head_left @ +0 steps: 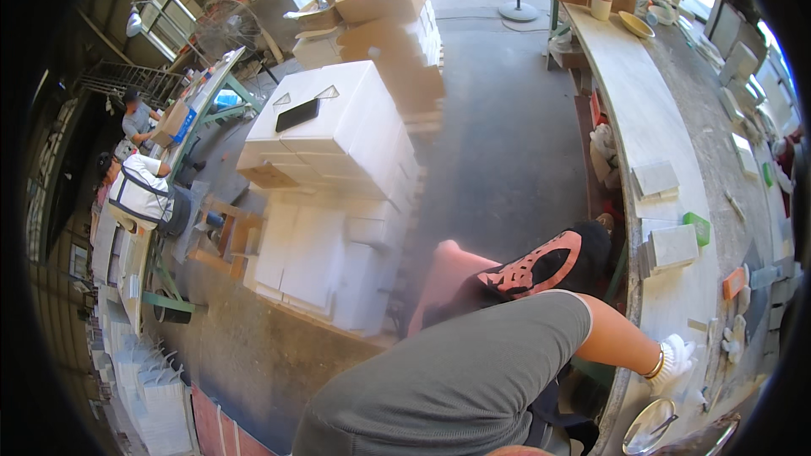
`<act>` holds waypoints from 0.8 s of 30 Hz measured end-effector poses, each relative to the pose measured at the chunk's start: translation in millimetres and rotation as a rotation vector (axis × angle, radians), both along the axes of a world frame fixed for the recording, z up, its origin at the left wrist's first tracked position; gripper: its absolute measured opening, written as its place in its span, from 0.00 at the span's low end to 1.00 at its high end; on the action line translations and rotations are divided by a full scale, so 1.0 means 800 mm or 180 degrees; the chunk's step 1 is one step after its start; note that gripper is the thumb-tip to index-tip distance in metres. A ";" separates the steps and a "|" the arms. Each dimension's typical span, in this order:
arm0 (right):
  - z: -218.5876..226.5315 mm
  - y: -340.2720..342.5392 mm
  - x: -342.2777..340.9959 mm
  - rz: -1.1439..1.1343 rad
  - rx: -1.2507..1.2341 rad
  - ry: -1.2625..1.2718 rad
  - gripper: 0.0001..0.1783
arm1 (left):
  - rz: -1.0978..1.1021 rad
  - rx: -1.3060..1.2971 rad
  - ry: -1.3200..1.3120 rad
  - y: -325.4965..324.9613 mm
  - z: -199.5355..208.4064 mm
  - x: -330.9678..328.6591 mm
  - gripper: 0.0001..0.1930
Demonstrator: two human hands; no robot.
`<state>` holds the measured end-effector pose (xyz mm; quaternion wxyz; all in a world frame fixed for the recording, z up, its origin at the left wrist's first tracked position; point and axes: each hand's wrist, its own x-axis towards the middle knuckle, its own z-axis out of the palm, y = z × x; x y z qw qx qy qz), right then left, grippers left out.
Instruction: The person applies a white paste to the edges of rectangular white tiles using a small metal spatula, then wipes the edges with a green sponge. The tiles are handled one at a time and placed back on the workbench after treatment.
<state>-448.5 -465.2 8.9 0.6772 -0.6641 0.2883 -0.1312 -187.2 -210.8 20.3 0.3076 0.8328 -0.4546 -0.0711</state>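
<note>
My left arm in a grey sleeve crosses the lower middle to the long workbench on the right. My left hand, in a white glove with a gold bangle at the wrist, rests on the bench. Its fingers are small in view but look apart, and nothing shows in them. A round metal-rimmed dish with a thin tool in it lies close by. Beyond the hand are an orange block and small whitish pieces. My right hand is out of view.
A stack of white boxes carries a dark phone. Grey-white slabs and a green block lie along the bench. Beside my arm is a black garment with orange print. Two people work at left.
</note>
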 end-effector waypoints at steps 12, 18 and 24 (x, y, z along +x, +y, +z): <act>0.033 0.045 -0.057 -0.1038 -0.0839 0.0664 0.21 | -0.0420 0.0379 -0.0222 0.035 0.050 0.016 0.42; 0.084 0.115 -0.039 -0.1258 -0.0567 0.0679 0.16 | -0.0040 0.0678 0.0155 0.066 0.119 -0.008 0.50; 0.094 0.176 -0.010 -0.0606 -0.0308 0.0349 0.21 | -0.0167 -0.0261 0.0344 0.089 0.104 -0.072 0.60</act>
